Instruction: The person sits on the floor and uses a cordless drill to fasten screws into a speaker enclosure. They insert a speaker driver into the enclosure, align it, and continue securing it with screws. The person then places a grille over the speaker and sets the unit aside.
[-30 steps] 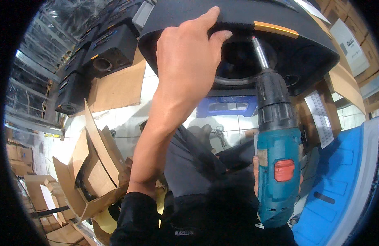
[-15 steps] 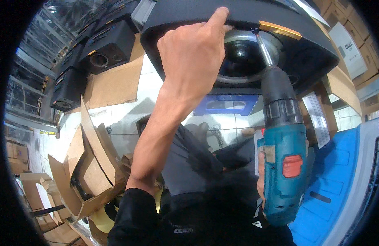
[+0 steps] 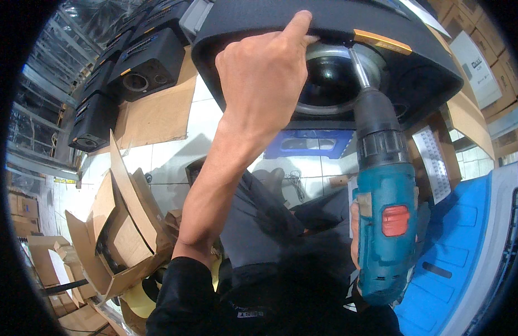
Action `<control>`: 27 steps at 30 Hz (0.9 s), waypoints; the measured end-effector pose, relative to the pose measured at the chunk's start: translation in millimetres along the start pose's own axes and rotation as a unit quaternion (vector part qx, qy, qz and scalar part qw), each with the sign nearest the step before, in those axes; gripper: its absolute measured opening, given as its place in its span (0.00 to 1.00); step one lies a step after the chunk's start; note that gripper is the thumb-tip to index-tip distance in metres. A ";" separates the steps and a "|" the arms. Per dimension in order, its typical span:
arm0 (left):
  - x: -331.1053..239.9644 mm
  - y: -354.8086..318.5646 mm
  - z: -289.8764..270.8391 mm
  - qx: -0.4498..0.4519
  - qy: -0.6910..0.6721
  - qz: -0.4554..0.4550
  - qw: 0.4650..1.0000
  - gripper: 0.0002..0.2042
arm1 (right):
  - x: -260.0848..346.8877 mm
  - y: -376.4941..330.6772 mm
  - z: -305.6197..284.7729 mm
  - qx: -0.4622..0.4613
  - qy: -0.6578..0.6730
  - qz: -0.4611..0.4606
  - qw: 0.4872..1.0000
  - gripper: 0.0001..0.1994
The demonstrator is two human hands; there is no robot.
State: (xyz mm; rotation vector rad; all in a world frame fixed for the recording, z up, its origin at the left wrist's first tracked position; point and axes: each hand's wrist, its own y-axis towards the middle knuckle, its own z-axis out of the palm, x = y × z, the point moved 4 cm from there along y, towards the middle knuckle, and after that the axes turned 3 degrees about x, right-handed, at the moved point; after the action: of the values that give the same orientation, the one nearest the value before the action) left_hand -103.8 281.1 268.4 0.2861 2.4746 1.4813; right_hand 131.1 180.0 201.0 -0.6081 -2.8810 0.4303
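Observation:
A black speaker cabinet point(image 3: 253, 19) lies in front of me, its round speaker cone point(image 3: 331, 78) set in the side facing me. My left hand point(image 3: 264, 84) rests on the cabinet's near edge. Its index finger stretches over the top, the thumb tip shows just below, and the other fingers are bent out of sight. My right hand point(image 3: 355, 238) is wrapped around a teal and black cordless drill point(image 3: 385, 224), mostly hidden by its body. The drill's silver bit point(image 3: 358, 68) reaches the cone's upper rim, beside an orange-gold strip point(image 3: 382, 41). Any screw at the tip is too small to make out.
More black speakers point(image 3: 149, 64) stand at the far left, some on a cardboard sheet point(image 3: 158, 115). An open cardboard box point(image 3: 85, 246) sits at the near left. Below the cabinet is a blue plastic stool point(image 3: 278, 147). A bright blue plastic surface point(image 3: 449, 246) lies at the right.
The drill has shifted slightly left and its rear has risen a little, with the bit at nearly the same spot on the rim. My left hand stays in place.

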 end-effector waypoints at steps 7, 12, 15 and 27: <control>0.3 0.0 0.2 -0.010 0.012 -0.039 0.999 0.12 | -8.0 12.4 3.4 -0.054 0.013 -0.051 0.997 0.36; 0.1 0.6 -0.1 -0.002 0.021 -0.043 0.999 0.12 | -11.1 18.8 4.8 -0.099 0.053 -0.106 0.988 0.34; 0.3 0.9 -1.3 0.002 0.014 -0.049 0.999 0.11 | -13.0 19.7 4.3 -0.123 0.085 -0.150 0.977 0.34; -7.8 -64.7 -21.0 0.010 -0.216 -0.336 0.917 0.14 | -37.3 24.5 8.5 -0.195 0.236 -0.350 0.885 0.31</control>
State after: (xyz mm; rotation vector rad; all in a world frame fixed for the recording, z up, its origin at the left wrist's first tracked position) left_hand -105.6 231.1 221.6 -0.2072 1.9382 0.9711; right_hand 172.0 183.8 181.6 0.2837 -2.4652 -0.3641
